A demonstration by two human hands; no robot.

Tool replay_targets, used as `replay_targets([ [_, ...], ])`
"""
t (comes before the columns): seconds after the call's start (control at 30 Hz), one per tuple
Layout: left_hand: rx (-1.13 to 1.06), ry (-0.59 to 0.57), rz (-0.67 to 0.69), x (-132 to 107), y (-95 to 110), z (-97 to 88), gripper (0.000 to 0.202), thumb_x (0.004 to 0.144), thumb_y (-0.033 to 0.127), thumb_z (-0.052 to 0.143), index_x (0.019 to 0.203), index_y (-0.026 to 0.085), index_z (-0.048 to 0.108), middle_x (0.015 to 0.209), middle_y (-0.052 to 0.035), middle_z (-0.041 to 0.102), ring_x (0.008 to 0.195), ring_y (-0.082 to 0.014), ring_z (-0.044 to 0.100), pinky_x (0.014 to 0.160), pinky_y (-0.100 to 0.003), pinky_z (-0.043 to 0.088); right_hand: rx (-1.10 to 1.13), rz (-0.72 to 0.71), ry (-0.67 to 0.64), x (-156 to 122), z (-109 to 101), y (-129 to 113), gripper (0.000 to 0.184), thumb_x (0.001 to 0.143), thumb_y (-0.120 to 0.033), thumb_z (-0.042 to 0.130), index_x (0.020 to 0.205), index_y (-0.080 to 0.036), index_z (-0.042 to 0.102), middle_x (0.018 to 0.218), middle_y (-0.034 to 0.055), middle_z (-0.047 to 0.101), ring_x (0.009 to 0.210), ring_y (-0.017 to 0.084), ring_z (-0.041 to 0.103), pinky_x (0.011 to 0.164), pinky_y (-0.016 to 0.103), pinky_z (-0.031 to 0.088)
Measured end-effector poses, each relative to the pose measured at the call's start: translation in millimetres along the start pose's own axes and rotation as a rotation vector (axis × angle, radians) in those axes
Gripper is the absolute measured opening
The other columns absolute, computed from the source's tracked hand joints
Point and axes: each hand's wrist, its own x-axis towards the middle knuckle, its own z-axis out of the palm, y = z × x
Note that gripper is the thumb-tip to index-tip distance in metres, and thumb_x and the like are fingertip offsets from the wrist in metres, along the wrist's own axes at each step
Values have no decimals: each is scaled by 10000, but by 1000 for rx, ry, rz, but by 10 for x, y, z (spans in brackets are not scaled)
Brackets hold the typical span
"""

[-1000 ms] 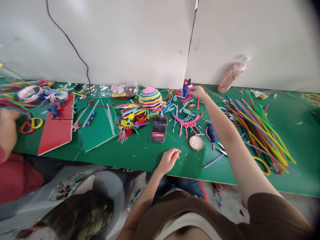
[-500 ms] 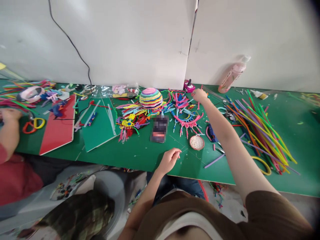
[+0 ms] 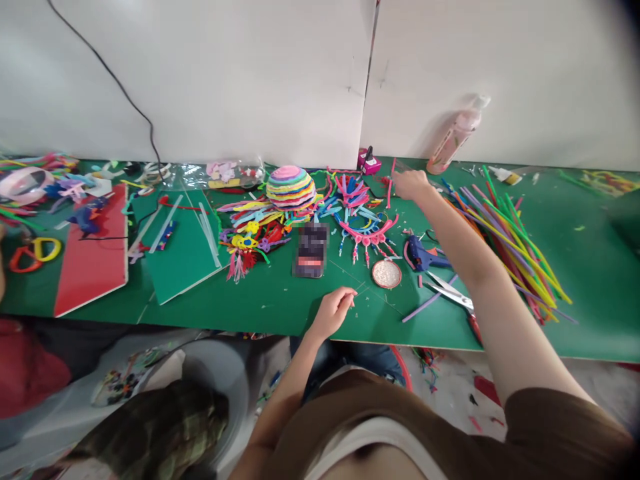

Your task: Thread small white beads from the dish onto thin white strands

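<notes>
My right hand (image 3: 411,183) is stretched far out over the green table (image 3: 280,300), its fingers closed on a short pink pipe cleaner piece (image 3: 391,189) beside a heap of bent pipe cleaner shapes (image 3: 357,207). Near the table's front edge rests my left hand (image 3: 333,311), fingers curled in a pinch, and what they hold is too small to make out. A pink crown-like piece with hanging tassels (image 3: 369,239) lies between the two hands.
A striped dome of pipe cleaners (image 3: 291,187), a phone (image 3: 309,250), a round lid (image 3: 387,273), a blue glue gun (image 3: 421,253) and scissors (image 3: 450,292) lie mid-table. Long straight pipe cleaners (image 3: 505,237) fan out at right. A pink bottle (image 3: 456,135) leans on the wall. Red and green boards (image 3: 90,257) lie left.
My right hand has drawn back from the small pink box at the wall and shifted right, now with a pink piece in its fingers. The view moved right. My left hand stayed put.
</notes>
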Motion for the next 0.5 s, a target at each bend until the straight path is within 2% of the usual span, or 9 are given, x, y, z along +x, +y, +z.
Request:
replay_targets([
  [0.1,4,0,15,-6,-5,-6,276,937,372,434,982,171,617,742,-8,632,551,-78,510,546,-195,405,-44,-52,-29,-471,8,18,432,924,-238,374,1302,-46,458,1132,272,629,1008,301,618,799,365,411],
  [0.17,10,-6,19,-15,-10,-6,269,936,368,438,986,173,618,743,-8,635,556,-80,518,554,-196,410,-56,-163,-82,-828,98,-47,418,914,-271,381,1276,-90,482,1074,218,664,936,283,635,744,329,406],
  [0.27,19,-1,21,-35,-25,5,265,936,362,440,989,174,619,747,-7,637,562,-81,523,560,-197,410,-155,-300,-205,-1269,289,-199,405,842,-261,481,1223,-143,549,994,167,694,895,280,647,714,313,400],
  [0.37,33,13,31,-53,-41,21,268,937,362,438,990,173,621,754,-11,644,568,-83,528,561,-197,411,-232,-319,-271,-1479,455,-297,351,824,-278,520,1144,-180,627,993,154,701,943,290,646,735,326,402],
  [0.5,17,36,34,-66,-58,27,267,934,369,442,983,176,621,739,-6,637,562,-81,525,547,-194,406,-256,-308,-266,-1500,547,-293,325,846,-320,503,1107,-202,657,990,143,711,962,290,649,730,325,398],
])
